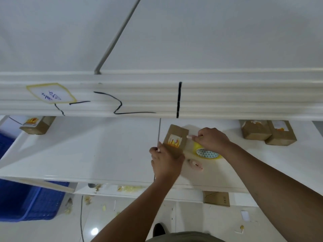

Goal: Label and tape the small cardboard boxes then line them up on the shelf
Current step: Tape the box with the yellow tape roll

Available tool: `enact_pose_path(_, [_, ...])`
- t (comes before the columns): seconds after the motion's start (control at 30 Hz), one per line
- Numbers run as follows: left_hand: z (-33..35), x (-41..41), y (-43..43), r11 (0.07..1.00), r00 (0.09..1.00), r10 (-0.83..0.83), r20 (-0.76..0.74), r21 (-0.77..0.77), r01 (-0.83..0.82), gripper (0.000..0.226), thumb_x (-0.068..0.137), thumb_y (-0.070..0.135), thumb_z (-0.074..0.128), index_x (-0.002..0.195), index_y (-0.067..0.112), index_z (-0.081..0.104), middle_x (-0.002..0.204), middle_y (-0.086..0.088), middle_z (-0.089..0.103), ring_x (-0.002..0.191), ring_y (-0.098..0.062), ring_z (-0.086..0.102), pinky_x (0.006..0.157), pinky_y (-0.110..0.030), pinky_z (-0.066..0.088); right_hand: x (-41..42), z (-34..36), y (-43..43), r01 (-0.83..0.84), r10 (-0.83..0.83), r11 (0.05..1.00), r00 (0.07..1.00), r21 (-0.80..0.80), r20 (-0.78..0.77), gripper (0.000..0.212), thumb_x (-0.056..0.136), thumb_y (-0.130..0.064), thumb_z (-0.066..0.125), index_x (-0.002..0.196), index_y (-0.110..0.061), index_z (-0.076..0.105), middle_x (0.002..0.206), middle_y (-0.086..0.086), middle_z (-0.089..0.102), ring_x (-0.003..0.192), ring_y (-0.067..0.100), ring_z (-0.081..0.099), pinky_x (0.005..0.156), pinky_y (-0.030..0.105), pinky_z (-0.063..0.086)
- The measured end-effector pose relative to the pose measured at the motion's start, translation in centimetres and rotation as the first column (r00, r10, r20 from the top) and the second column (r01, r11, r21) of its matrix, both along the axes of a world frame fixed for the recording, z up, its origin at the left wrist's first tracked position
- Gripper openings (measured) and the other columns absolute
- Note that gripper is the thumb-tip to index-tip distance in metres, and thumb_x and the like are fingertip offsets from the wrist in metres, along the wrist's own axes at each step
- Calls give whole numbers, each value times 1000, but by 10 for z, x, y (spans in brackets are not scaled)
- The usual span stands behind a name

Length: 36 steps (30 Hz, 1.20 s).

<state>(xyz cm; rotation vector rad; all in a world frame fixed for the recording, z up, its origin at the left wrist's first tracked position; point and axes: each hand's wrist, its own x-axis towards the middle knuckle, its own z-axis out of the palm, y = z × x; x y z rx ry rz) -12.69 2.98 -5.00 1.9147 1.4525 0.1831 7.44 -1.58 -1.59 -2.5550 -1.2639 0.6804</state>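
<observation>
Between left hand (166, 164) and right hand (212, 140) fingertips, box (176, 138).

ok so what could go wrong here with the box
1. The left hand grips the box by its near end only, so it may twist while the right hand pinches what looks like a strip at its edge, leaving the tape crooked.
2. The roll lies right under the right wrist and could get knocked.
</observation>
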Motion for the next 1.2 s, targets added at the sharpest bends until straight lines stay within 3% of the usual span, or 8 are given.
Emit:
enact_pose_path(0.07, [-6, -6, 12, 1000, 999, 17, 39, 5, -17, 110, 87, 51, 73, 166, 10, 9, 149, -16, 34, 137, -39, 48, 108, -46, 51, 8, 4, -10, 39, -31, 998, 990, 54, -136, 70, 88, -82, 54, 62, -18, 42, 59, -1, 45, 59, 19, 50, 59, 33, 35])
enact_pose_path(0.2, [-17, -21, 23, 970, 986, -139, -90, 186, 154, 114, 86, 63, 67, 168, 18, 1, 164, -15, 23, 142, -37, 46, 111, -52, 48, 12, 6, -33, 75, -2, 988, 877, 132, -480, 68, 94, -68, 61, 85, -1, 61, 80, 8, 58, 80, 24, 59, 74, 39, 42])
enact_pose_path(0.37, [-20, -18, 27, 943, 969, -222, -108, 230, 242, 106, 86, 60, 68, 168, 26, 9, 143, -8, 44, 122, -31, 58, 98, -43, 53, 5, 1, -59, 107, 34, 980, 736, 166, -677, 37, 99, -47, 65, 92, -12, 74, 88, -2, 75, 88, 15, 71, 85, 32, 44])
enact_pose_path(0.53, [-7, -25, 36, 999, 980, 6, 198, 32, -13, 103, 77, 69, 68, 165, 41, 24, 128, 9, 53, 110, -15, 60, 86, -31, 49, 0, 17, -62, 185, 147, 904, 712, 385, -687, 65, 96, -51, 69, 90, 12, 54, 84, 12, 46, 87, 20, 46, 84, 38, 31])
enact_pose_path(0.73, [27, -28, 32, 951, 782, 294, 549, -254, -179, 89, 70, 63, 81, 150, 29, 59, 112, 19, 74, 100, -2, 72, 88, -23, 57, -15, 44, -52, 252, 90, 815, 834, 521, -544, 54, 97, -53, 65, 65, -18, 39, 66, -1, 32, 65, 14, 35, 65, 34, 28])
enact_pose_path(0.9, [51, -35, 24, 846, 610, 419, 673, -533, 7, 37, 85, 49, 83, 110, 21, 82, 99, -12, 81, 94, -32, 79, 82, -41, 64, -20, 37, -55, 304, -64, 847, 873, 437, -483, 59, 98, -54, 67, 60, -21, 35, 58, -5, 34, 56, 13, 38, 64, 35, 31])
enact_pose_path(1.0, [57, -35, 13, 732, 553, 531, 642, -676, 81, 48, 92, 47, 77, 125, 12, 73, 115, -20, 78, 104, -40, 78, 84, -43, 66, -27, 36, -53, 322, -76, 853, 854, 410, -514, 59, 97, -58, 66, 60, -21, 37, 58, -6, 37, 56, 13, 40, 64, 35, 33])
enact_pose_path(1.2, [55, -40, 7, 665, 544, 526, 654, -715, 217, 48, 101, 49, 63, 135, 16, 65, 122, -21, 76, 114, -47, 73, 88, -44, 65, -32, 38, -47, 344, -146, 856, 877, 386, -458, 61, 93, -63, 67, 61, -20, 39, 55, -7, 40, 51, 8, 42, 60, 31, 36])
